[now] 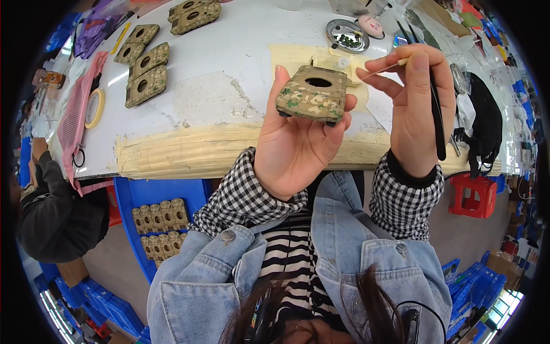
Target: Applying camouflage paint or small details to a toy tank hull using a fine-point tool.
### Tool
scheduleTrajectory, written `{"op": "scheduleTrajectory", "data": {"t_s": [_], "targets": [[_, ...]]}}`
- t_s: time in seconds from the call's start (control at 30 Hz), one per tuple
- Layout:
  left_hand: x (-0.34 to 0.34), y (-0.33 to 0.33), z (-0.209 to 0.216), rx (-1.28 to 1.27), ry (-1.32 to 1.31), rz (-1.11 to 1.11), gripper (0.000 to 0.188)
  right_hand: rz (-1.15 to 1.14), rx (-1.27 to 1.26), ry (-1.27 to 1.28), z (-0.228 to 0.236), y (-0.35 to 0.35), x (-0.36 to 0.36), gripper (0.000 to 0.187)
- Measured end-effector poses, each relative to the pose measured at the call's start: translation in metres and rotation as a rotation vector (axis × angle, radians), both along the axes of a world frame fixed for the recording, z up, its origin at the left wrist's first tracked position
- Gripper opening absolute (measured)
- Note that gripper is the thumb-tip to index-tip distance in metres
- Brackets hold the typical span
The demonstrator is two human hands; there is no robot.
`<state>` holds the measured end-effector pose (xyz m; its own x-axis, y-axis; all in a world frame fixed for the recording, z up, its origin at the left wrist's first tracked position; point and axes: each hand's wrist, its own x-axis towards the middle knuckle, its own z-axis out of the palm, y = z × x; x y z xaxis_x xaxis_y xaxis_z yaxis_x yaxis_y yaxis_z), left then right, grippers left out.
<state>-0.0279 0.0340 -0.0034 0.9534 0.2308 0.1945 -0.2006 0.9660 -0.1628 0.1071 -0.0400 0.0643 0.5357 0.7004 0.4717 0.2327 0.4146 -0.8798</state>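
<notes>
My left hand (303,143) holds up a camouflage-painted model vehicle hull (312,100), palm up, fingers around its sides. A dark round hole opens in the hull's top. To its right my right hand (421,103) pinches a thin pale stick (382,71) between thumb and fingers. The stick's fine end points toward the hull, with a gap between them. Black tweezers (439,120) are also tucked in that hand, tips upward. Beyond the hands, a round metal dish (332,41) carries several small dark green parts.
More camouflage hulls (146,86) lie on the white table (229,51) at the left. Nearby are a tape roll (95,109) and pink mesh cloth (80,114). A blue crate (129,198) below holds several hulls. A person in dark sleeves (63,212) sits at left.
</notes>
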Motion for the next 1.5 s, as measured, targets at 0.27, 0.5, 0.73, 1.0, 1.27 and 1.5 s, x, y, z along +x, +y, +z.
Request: {"op": "scheduleTrajectory", "data": {"t_s": [0.27, 0.5, 0.73, 1.0, 1.27, 1.5], "targets": [[-0.013, 0.005, -0.004, -0.014, 0.042, 0.077, 0.067, -0.478, -0.097, -0.729, -0.021, 0.023, 0.025, 0.008], [-0.011, 0.004, -0.004, -0.049, -0.013, 0.081, 0.067, -0.401, -0.167, -0.909, -0.018, 0.024, 0.025, 0.009], [-0.011, -0.003, 0.0, 0.03, 0.013, 0.103, 0.075, -0.364, 0.03, -0.608, -0.003, -0.023, 0.05, 0.046], [0.013, -0.016, 0.002, 0.205, 0.095, -0.032, 0.098, -0.365, -0.183, -0.304, -0.029, -0.106, 0.09, 0.045], [0.038, -0.03, -0.001, 0.238, 0.105, -0.078, 0.099, -0.289, -0.375, -0.223, -0.06, -0.124, 0.107, 0.018], [0.054, -0.044, -0.003, 0.211, 0.249, 0.026, 0.095, -0.21, -0.347, 0.004, -0.063, -0.12, 0.111, 0.018]]}}
